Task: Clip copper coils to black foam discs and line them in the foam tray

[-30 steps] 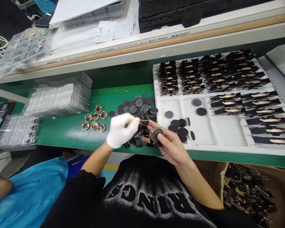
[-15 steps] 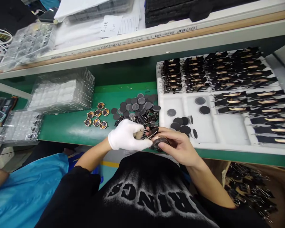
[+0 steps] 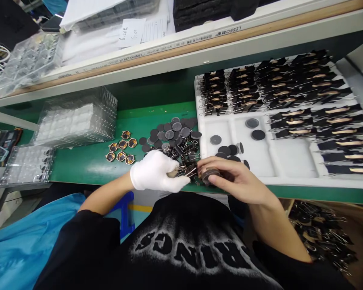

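Observation:
My left hand (image 3: 155, 171), in a white glove, grips the wire handles of a black binder clip (image 3: 191, 169) between thumb and fingers. Just to its right, my bare right hand (image 3: 240, 179) closes round a dark round piece (image 3: 210, 176) with a lighter brownish band. The fingers partly hide that piece. Behind the gloved hand lies a heap of black binder clips (image 3: 186, 150), and grey and black discs (image 3: 169, 133) are piled beyond it. More loose black discs (image 3: 224, 150) sit in a white tray (image 3: 260, 161) near my right hand.
Rows of clipped black pieces (image 3: 276, 84) fill the tray's back and right. Several gold-rimmed round parts (image 3: 122, 144) lie left on the green table (image 3: 78, 163). Clear plastic trays (image 3: 75, 121) are stacked beyond. A shelf edge (image 3: 169, 54) crosses above; a box of clips (image 3: 320, 233) stands lower right.
My right hand has moved slightly right with the round piece, widening the gap from my left hand. The left hand keeps the binder clip. The whole view has shifted a little.

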`<move>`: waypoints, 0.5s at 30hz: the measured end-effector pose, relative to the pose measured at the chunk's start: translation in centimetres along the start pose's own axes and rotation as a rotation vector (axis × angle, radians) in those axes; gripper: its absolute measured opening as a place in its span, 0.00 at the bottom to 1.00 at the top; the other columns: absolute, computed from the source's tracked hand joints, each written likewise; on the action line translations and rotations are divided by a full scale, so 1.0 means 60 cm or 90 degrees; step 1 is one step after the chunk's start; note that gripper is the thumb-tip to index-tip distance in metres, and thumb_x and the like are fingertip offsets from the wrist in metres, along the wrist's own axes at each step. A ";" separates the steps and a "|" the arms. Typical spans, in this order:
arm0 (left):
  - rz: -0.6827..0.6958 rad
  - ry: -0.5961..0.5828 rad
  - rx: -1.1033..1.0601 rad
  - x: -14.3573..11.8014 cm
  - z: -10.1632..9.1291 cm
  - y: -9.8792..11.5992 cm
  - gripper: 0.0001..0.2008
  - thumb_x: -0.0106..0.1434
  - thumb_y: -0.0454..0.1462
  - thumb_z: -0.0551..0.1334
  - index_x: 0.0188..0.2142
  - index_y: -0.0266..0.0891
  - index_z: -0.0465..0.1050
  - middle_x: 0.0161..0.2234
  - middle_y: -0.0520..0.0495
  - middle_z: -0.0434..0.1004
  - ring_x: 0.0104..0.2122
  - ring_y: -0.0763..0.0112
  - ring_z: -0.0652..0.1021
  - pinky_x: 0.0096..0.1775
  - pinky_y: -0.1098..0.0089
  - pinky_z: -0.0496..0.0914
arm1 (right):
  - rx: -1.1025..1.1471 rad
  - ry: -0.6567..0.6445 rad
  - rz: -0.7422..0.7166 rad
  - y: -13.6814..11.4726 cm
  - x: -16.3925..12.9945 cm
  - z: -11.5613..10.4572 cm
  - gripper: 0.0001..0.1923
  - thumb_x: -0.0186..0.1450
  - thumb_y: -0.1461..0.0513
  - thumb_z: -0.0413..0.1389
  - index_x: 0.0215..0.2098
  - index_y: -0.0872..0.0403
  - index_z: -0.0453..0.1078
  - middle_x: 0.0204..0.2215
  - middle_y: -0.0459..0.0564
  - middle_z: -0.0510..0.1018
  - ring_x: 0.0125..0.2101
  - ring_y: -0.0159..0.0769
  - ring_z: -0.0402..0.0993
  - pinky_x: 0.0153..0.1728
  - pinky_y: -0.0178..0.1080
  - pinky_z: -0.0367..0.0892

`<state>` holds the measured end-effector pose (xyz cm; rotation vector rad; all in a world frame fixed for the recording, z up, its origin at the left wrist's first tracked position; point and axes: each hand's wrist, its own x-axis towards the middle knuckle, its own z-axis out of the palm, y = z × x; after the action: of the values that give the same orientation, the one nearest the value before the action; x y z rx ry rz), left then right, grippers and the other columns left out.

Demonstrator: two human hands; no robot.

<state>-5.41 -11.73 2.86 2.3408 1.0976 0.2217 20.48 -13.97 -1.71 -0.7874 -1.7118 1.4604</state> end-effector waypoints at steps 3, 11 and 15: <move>0.017 -0.091 -0.023 0.000 -0.009 -0.006 0.26 0.65 0.45 0.60 0.18 0.39 0.48 0.17 0.58 0.41 0.21 0.78 0.47 0.23 0.69 0.45 | -0.078 -0.052 0.067 -0.009 0.007 -0.025 0.08 0.71 0.58 0.60 0.46 0.50 0.80 0.39 0.49 0.86 0.38 0.39 0.83 0.39 0.36 0.76; 0.070 -0.177 -0.060 0.004 -0.017 -0.004 0.25 0.70 0.44 0.58 0.19 0.39 0.53 0.17 0.58 0.46 0.19 0.79 0.50 0.23 0.70 0.48 | -0.134 -0.155 0.050 -0.024 0.030 -0.056 0.08 0.71 0.58 0.60 0.43 0.52 0.79 0.38 0.47 0.86 0.37 0.37 0.82 0.39 0.36 0.72; 0.089 -0.176 -0.054 0.011 -0.015 0.001 0.26 0.70 0.46 0.58 0.19 0.39 0.53 0.17 0.58 0.46 0.19 0.79 0.50 0.23 0.69 0.47 | -0.146 -0.173 0.023 -0.025 0.030 -0.051 0.08 0.70 0.59 0.61 0.43 0.53 0.80 0.38 0.48 0.86 0.36 0.36 0.82 0.38 0.36 0.71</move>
<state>-5.27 -10.93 3.59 2.2899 0.7776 -0.0058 22.14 -11.10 0.29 -0.7692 -2.1075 1.4655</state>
